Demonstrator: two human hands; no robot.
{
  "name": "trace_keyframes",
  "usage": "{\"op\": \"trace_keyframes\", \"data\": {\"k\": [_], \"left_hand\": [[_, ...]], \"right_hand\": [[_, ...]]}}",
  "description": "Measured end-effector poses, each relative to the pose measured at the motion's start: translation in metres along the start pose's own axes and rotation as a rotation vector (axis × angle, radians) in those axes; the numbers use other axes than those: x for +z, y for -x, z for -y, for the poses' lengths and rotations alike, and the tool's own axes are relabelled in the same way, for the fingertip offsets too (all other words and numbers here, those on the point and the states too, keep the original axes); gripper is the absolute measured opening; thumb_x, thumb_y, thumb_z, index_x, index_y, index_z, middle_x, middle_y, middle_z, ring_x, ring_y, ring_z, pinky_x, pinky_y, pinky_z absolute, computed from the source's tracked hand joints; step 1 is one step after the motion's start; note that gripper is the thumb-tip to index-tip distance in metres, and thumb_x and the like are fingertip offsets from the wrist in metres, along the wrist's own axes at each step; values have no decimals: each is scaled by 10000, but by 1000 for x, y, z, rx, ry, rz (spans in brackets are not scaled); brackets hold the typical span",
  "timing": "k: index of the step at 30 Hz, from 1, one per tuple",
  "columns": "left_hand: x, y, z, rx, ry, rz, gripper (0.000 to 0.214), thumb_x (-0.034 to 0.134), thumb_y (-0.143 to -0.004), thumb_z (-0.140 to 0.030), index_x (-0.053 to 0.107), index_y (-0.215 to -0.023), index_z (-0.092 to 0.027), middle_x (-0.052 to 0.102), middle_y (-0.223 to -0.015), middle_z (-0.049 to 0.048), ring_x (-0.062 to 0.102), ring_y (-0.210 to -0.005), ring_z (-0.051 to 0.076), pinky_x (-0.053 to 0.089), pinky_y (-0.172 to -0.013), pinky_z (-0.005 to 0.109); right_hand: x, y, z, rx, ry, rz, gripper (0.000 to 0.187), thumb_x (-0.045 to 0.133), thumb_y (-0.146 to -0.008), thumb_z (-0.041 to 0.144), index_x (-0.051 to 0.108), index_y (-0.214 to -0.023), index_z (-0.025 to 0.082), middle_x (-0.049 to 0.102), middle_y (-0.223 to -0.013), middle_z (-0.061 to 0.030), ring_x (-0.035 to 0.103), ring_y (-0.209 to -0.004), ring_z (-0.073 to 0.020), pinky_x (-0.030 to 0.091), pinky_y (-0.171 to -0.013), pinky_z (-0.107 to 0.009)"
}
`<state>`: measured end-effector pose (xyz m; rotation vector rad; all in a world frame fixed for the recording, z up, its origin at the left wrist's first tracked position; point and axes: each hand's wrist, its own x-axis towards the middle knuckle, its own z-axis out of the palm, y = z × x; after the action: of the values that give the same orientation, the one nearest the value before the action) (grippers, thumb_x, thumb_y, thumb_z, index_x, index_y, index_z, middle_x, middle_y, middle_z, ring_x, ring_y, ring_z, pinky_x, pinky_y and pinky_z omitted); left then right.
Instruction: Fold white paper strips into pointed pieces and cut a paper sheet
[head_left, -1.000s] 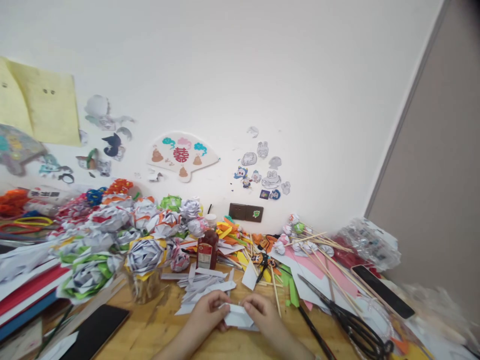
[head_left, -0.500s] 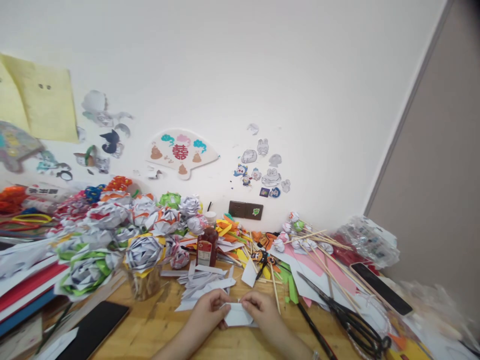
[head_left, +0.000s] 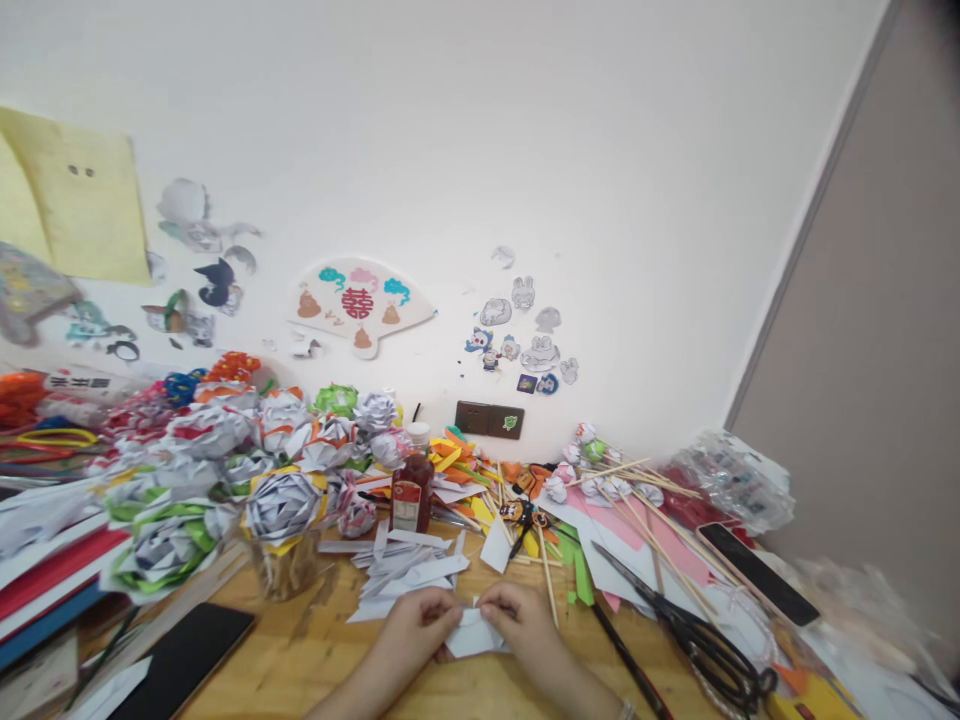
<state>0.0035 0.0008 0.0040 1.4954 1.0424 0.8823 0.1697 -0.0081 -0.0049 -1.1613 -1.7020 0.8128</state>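
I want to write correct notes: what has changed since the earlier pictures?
The folded white paper shows a slightly different outline; the exact fold is unclear. The camera view shifted slightly rightward. Nothing was taken or released: left hand and right hand still hold it. Bottle and scissors stayed.

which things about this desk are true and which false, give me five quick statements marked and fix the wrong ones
1. The left hand and right hand both grip a white paper piece. True.
2. The scissors lie left of the hands. False: they lie to the right.
3. A bottle stands behind the white paper strips. True.
4. The fan-shaped decoration lies on the table. False: it is on the wall.
5. The paper strips are bright red. False: they are white.
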Motion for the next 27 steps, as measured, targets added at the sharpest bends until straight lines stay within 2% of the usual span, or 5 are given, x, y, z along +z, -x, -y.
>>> {"op": "trace_keyframes", "data": {"k": [10,16,21,27], "left_hand": [[2,2,1,29,-116,-24,307,500,-625,-476,450,-537,-187,455,-423,-56,474,-379,120,342,-417,224],[4,4,2,74,-182,-38,239,458,-667,-411,410,-550,-207,415,-478,-62,446,-418,120,337,-432,221],[5,8,-3,161,-276,-25,211,507,-673,-347,473,-535,-190,497,-561,-21,469,-591,156,334,-559,227],[0,6,-1,144,-314,-67,226,475,-686,-349,448,-518,-201,434,-508,-42,415,-536,145,297,-526,222]], "right_hand": [[0,-2,-4,6,-1,-1,139,540,-722,241,650,-693,161,641,-676,-37,565,-664,-180,412,-607,-268],[0,1,3,-22,-4,25,150,538,-733,260,650,-702,165,634,-680,-33,560,-662,-175,406,-607,-262],[2,2,4,10,-156,94,95,578,-699,231,647,-742,181,627,-710,-19,558,-672,-164,403,-613,-254],[3,-2,-5,101,-255,26,139,626,-652,279,611,-728,163,523,-567,36,472,-525,-114,330,-500,-215]]}}
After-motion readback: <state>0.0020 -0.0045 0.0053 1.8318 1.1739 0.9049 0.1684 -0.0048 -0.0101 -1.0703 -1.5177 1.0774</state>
